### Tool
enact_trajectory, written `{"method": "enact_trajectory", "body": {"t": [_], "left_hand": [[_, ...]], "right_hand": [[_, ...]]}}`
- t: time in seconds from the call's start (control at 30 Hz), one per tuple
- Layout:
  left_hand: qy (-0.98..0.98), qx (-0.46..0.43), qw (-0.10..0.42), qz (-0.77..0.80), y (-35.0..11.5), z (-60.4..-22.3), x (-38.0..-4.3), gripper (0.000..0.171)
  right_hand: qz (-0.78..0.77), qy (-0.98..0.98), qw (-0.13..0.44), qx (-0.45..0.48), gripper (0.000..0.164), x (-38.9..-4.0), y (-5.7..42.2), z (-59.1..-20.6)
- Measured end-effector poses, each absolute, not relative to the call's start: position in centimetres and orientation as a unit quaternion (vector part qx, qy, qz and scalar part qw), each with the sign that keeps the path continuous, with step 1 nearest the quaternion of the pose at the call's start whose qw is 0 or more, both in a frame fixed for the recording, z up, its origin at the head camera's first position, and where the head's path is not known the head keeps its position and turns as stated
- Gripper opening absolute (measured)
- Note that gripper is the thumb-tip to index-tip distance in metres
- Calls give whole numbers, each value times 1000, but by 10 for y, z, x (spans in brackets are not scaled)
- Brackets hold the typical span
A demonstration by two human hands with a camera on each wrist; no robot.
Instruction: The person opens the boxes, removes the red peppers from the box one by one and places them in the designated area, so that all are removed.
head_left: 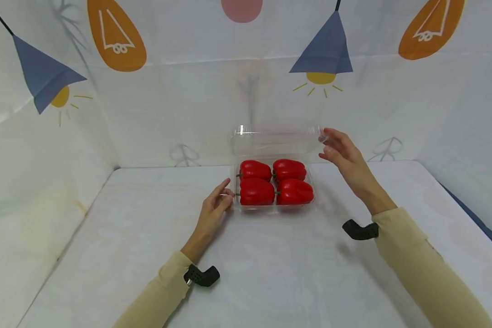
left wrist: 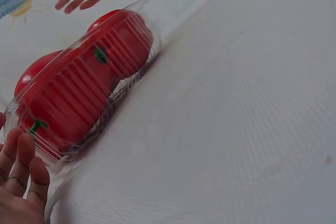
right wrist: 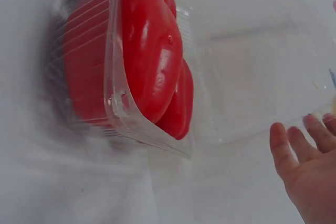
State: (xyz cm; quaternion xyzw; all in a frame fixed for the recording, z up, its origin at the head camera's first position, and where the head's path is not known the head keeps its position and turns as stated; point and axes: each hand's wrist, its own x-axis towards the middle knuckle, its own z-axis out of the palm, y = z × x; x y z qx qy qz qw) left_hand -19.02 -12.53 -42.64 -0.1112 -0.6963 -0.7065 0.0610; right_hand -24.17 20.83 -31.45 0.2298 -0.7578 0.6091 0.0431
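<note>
Several red bell peppers (head_left: 257, 192) with green stems lie in two rows in a clear plastic clamshell box (head_left: 266, 207). Its hinged lid (head_left: 276, 142) stands raised at the back. My left hand (head_left: 214, 207) is at the box's left side, fingertips against or very close to the wall, fingers loosely bent. In the left wrist view those fingers (left wrist: 23, 156) show at the box's near corner. By the lid's right edge is my right hand (head_left: 346, 159), its fingers loosely extended. The right wrist view has these fingers (right wrist: 299, 145) at the lid's rim; whether they touch it I cannot tell.
A white-covered table (head_left: 270, 269) carries the box near its back edge. Behind it hangs a pale curtain (head_left: 180, 105) printed with lamps and bulbs, and more curtain encloses both sides. Each sleeve bears a black wrist mount (head_left: 361, 230).
</note>
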Motion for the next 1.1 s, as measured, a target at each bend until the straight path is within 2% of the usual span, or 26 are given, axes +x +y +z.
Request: {"method": "enact_trajectory", "body": {"t": [0.2, 0.53, 0.9, 1.1], "left_hand": [[-693, -101, 42, -713, -126, -426, -190, 49], [-685, -88, 26, -722, -125, -425, -189, 51], [-690, -86, 12, -719, -126, -427, -190, 51], [-686, -85, -8, -723, -130, -429, -191, 51]], "right_hand": [[682, -700, -13, 211, 56, -260, 207, -319], [682, -708, -54, 176, 64, -282, 202, -327], [692, -702, -69, 150, 62, -289, 201, -338], [622, -771, -32, 133, 60, -278, 203, -347]]}}
